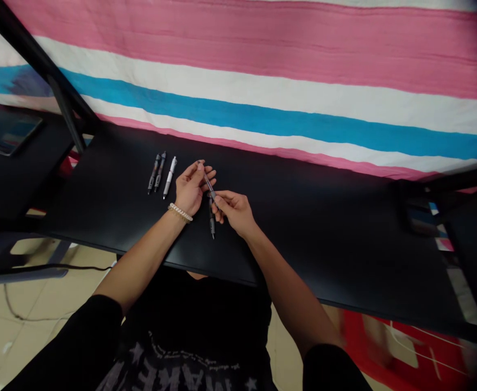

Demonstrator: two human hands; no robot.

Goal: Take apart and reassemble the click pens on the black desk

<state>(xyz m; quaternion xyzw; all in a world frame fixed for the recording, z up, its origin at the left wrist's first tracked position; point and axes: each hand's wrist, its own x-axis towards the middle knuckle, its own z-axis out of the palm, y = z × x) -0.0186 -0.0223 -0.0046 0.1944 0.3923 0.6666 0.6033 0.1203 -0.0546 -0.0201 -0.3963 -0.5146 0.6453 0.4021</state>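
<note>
Between my two hands is a slim pen [208,182] with a clear barrel and a grey grip, held at a slant over the table. My left hand [190,187] pinches its upper end, with the other fingers partly spread. My right hand [235,210] is closed round the grey grip end. Just below, a dark pen with a grey grip [212,221] lies on the table, its top partly hidden by my right hand. Left of my left hand, a white pen [170,178] and two dark pens [154,174] [161,171] lie side by side.
The black table [324,233] stretches to both sides. A striped cloth [263,114] hangs along its back edge. Black metal posts [65,103] stand at the left. A red plastic stool [405,347] is under the right side, and a phone-like device [16,134] lies on the left table.
</note>
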